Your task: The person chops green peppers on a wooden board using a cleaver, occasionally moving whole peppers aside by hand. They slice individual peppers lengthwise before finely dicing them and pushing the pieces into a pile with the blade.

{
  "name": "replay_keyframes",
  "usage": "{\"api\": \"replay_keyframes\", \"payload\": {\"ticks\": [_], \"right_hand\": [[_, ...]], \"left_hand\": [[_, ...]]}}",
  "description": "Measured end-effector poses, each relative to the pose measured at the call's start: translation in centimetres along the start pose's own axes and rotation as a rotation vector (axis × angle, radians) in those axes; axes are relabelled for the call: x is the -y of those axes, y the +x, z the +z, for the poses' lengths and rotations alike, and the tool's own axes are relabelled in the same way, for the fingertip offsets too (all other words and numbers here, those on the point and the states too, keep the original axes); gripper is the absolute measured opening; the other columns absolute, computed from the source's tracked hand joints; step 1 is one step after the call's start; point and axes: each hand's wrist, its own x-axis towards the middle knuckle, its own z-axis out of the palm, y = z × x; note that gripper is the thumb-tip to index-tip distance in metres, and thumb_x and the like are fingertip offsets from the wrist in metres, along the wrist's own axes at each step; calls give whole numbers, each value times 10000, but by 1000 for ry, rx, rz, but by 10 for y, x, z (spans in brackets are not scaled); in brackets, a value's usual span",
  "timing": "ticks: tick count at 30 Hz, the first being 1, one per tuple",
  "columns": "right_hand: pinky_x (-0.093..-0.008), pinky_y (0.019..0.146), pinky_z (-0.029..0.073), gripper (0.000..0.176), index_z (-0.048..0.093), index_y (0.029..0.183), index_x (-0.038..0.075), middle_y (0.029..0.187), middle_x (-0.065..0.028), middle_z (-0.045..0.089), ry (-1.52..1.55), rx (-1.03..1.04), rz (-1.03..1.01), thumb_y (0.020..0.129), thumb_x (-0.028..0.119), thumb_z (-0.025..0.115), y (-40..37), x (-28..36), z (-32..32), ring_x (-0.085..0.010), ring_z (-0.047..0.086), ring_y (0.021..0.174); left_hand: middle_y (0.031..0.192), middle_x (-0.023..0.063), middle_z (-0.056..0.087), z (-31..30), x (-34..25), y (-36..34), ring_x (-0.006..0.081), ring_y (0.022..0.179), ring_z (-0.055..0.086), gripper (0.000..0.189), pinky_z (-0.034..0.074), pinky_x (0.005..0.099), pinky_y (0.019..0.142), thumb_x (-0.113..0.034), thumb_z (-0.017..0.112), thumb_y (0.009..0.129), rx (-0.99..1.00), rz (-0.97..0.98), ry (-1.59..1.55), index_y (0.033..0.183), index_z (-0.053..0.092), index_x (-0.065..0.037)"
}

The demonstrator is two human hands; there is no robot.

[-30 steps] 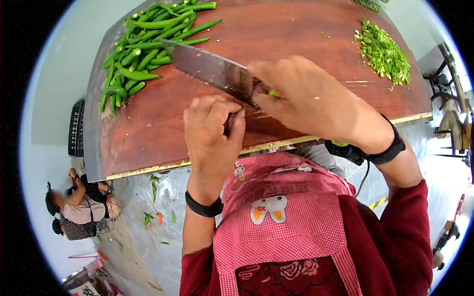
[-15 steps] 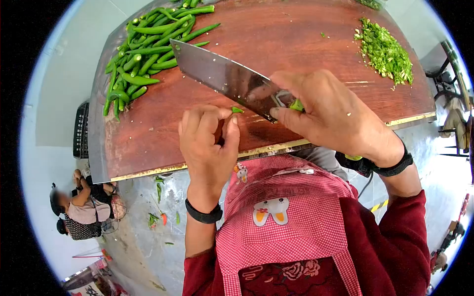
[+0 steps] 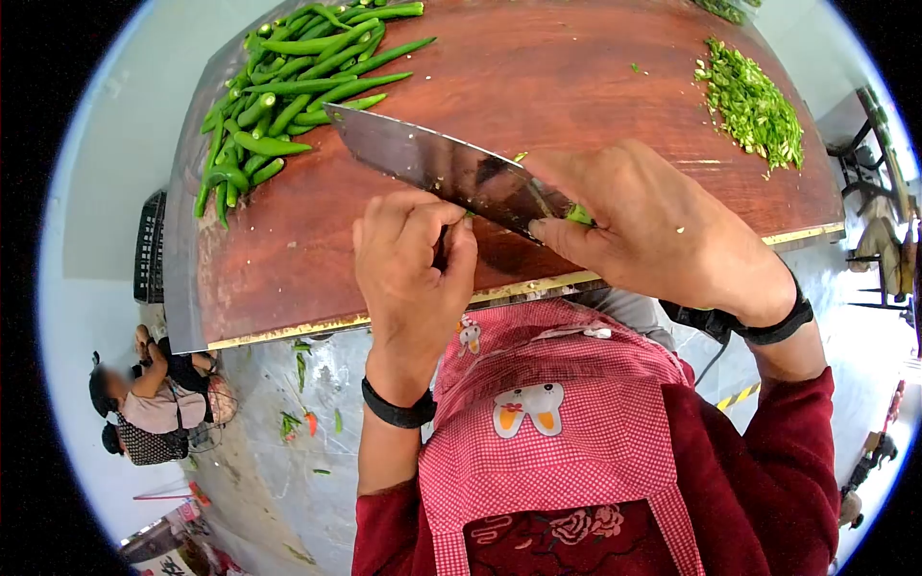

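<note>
In my right hand (image 3: 663, 226) is a cleaver (image 3: 413, 154), its wide blade pointing up and left across the wooden table (image 3: 538, 77). A bit of green shows at the handle end of the blade, by my thumb. My left hand (image 3: 408, 245) is closed, thumb and fingers pinched on a green chili pepper (image 3: 469, 217); only a small green bit of it shows, right beside the blade. A little piece of green pepper (image 3: 520, 156) peeks out past the blade's upper edge. Whole green chili peppers (image 3: 298, 72) lie heaped at the far left.
Chopped green pepper (image 3: 754, 106) is piled at the table's right side. A plastic bag of greens (image 3: 727, 10) sits at the far right corner. Pepper scraps (image 3: 290, 425) lie on the floor. Another person (image 3: 158, 389) sits low at the left, near a black crate (image 3: 150, 248).
The blade has come down and closer to my left fingers. The pepper tip that stuck out between them now barely shows. A small green piece has appeared beyond the blade.
</note>
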Motion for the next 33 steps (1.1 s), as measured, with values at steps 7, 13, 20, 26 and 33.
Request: {"api": "replay_keyframes", "payload": {"ticks": [7,13,20,26,33], "right_hand": [[-526,717,523,160,645,908,11,845,-225,665,-42,-56,-65,874,161,600,32,-6,25,-454,646,807],[-515,721,520,185,626,962,-9,825,-246,650,93,-14,184,858,144,642,14,-9,-3,-457,639,822],[-258,448,453,298,624,1200,-44,767,-45,658,554,-84,607,946,113,612,-5,-1,-31,-68,566,493],[-251,467,481,275,618,1166,-64,799,-49,670,817,2,619,941,95,608,-13,6,-24,-82,587,514],[-260,494,495,247,616,1138,-46,750,-37,629,852,166,696,946,105,582,-14,22,-1,-101,596,543]], "left_hand": [[920,78,630,5,2,-1,280,874,599,166,461,384,774,12,718,757,-25,24,19,875,643,-78],[936,106,639,-1,-3,0,283,888,624,135,504,376,798,12,702,810,3,-18,67,921,645,-40],[971,91,649,4,0,-7,190,871,624,82,499,291,796,0,631,933,-195,-133,-144,1010,654,-19],[988,42,650,3,2,-14,114,893,595,119,490,256,804,-34,611,982,-281,-232,-240,1084,667,-13],[965,36,674,6,4,-17,113,903,622,111,498,259,803,-55,618,983,-306,-236,-247,1058,695,-23]]}}
